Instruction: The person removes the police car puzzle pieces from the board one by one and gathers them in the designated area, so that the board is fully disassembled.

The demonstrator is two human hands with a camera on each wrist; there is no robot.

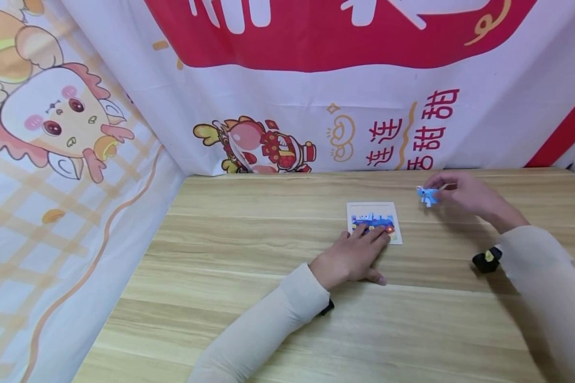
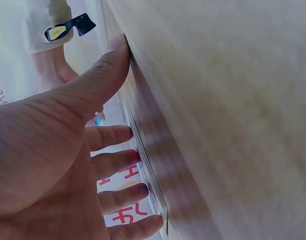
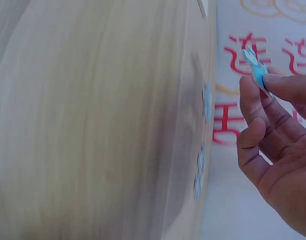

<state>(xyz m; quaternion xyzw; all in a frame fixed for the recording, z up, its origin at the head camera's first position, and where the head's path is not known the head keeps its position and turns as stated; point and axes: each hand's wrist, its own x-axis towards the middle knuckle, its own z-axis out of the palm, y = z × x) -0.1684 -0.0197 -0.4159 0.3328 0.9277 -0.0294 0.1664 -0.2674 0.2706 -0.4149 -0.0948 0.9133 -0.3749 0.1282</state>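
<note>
A small square picture board (image 1: 396, 234) with a white border and a blue cartoon vehicle lies flat on the wooden table. My left hand (image 1: 352, 255) rests its fingertips on the board's near part, fingers spread and nearly straight, covering some of the picture. Seen from the left wrist, those fingers touch the thin board (image 2: 160, 197) at its edge. To the right, my right hand (image 1: 469, 198) pinches a small flat blue-and-white cutout piece (image 1: 428, 196) between thumb and finger, held above the table. The right wrist view shows that piece (image 3: 256, 67) tilted in the pinch.
Two more flat blue pieces (image 3: 199, 172) lie on the table near the right hand in the right wrist view. The wooden table (image 1: 211, 255) ends at a printed cloth (image 1: 278, 96) at the back. Another printed cloth (image 1: 76, 223) hangs along the left.
</note>
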